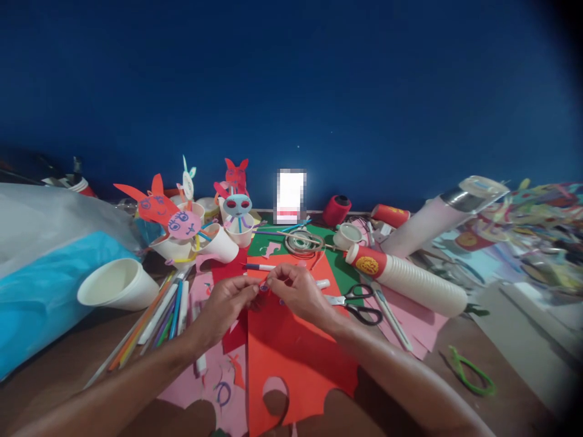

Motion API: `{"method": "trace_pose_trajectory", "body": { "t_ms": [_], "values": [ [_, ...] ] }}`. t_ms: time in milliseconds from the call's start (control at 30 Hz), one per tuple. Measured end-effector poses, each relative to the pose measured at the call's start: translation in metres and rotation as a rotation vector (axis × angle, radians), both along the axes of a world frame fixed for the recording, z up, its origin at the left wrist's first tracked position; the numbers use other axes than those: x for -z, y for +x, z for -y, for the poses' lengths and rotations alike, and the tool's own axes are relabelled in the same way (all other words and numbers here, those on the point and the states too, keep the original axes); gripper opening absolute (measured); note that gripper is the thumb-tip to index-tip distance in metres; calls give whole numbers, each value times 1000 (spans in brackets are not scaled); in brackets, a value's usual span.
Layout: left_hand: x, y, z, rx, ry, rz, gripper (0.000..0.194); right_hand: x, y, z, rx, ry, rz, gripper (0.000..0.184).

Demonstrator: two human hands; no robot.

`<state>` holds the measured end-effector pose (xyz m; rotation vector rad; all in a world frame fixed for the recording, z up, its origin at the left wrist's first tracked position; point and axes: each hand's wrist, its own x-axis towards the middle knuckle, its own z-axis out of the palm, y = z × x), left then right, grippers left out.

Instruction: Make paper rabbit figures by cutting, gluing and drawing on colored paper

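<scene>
Both my hands meet over a sheet of red paper [296, 346]. Between them is a small red paper cut-out [264, 287] with eyes drawn in blue, mostly hidden by my fingers. My left hand [232, 298] pinches its left side with thumb and fingertips. Its right side is held by my right hand [298, 292], whose fingers are bent inward. Just beyond my hands lies a marker pen [259, 267]. Black-handled scissors [364, 303] rest to the right of my right wrist, beside a white utility knife [392, 318].
A long stack of paper cups [414, 282] lies at the right. Left are a single paper cup [119, 284], marker pens [175, 309] and a blue plastic bag [59, 297]. Paper-animal cups [239, 224] stand behind, near a bright phone screen [290, 191]. A green pipe cleaner [473, 373] lies front right.
</scene>
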<state>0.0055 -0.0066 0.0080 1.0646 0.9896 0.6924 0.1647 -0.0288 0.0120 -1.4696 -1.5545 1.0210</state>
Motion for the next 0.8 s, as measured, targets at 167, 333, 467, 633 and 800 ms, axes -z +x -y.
{"method": "trace_pose_trajectory", "body": {
  "t_ms": [167,333,467,633,800],
  "values": [
    [3,1,0,16,-6,14,13,2,2,-1,28,20,5,13],
    [5,1,0,19,-36,55,13,4,2,-2,4,14,-6,12],
    [6,1,1,17,-43,76,13,3,1,-2,8,21,-2,13],
    [5,1,1,17,-42,58,13,0,-1,-1,27,74,20,11],
    [4,1,1,26,-38,22,15,-2,-1,-1,31,49,37,11]
  ]
}}
